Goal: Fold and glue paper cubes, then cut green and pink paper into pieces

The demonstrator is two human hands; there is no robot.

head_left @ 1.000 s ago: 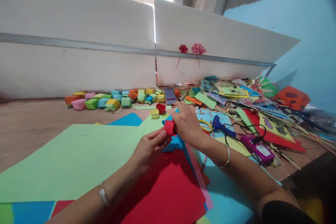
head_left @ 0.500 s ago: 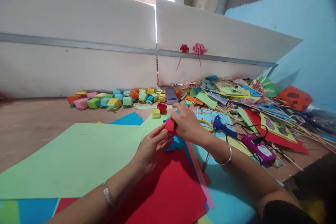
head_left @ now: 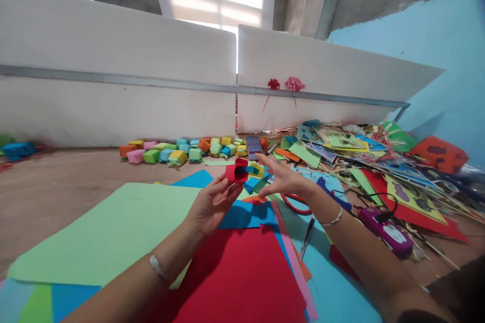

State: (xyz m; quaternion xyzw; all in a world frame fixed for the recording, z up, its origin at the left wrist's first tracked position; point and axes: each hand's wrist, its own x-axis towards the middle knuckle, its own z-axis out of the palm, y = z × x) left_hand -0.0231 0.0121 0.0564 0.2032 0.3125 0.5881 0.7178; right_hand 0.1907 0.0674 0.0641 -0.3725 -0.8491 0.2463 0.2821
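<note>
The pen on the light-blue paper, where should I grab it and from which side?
I'd pinch the pen around its middle, from above: it's slim and lies aslant on the paper, and its far end is near the red ring, which could get in the way.

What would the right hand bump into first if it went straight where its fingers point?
Probably the yellow paper box, where the right hand points. Depth is unclear, so it might pass above and meet the red paper box in the left hand.
</note>
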